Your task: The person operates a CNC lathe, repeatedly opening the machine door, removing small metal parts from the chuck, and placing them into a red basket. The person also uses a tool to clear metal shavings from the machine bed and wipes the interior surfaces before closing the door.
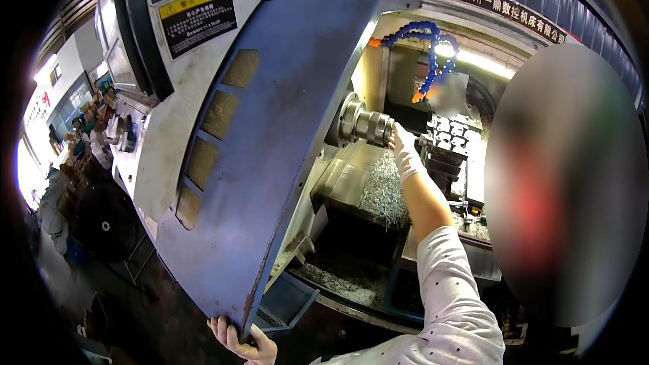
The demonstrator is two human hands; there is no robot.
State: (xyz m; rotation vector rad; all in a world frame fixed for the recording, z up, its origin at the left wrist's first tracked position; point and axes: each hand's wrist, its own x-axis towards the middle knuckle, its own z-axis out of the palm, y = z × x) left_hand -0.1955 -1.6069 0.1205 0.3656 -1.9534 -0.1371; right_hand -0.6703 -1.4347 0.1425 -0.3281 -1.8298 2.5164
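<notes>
My left hand (241,342), in a pale glove, grips the lower corner of the blue sliding door (270,94) of a lathe, fingers wrapped round its edge. My right arm reaches into the machine in a white dotted sleeve. The gloved right hand (403,148) is at the front end of the steel collet chuck (368,126), fingers closed together there. Whatever they pinch is too small and hidden to name. Just right of that hand stands the tool holder block (449,136). Below it hangs a tangle of metal shavings (384,192).
Blue coolant hoses (430,54) with orange nozzles arch above the tool block. A blue tray (287,301) juts out beneath the door. More shavings (345,284) lie in the machine's bed. A black round object (105,225) and clutter are on the left; a blurred patch covers the right.
</notes>
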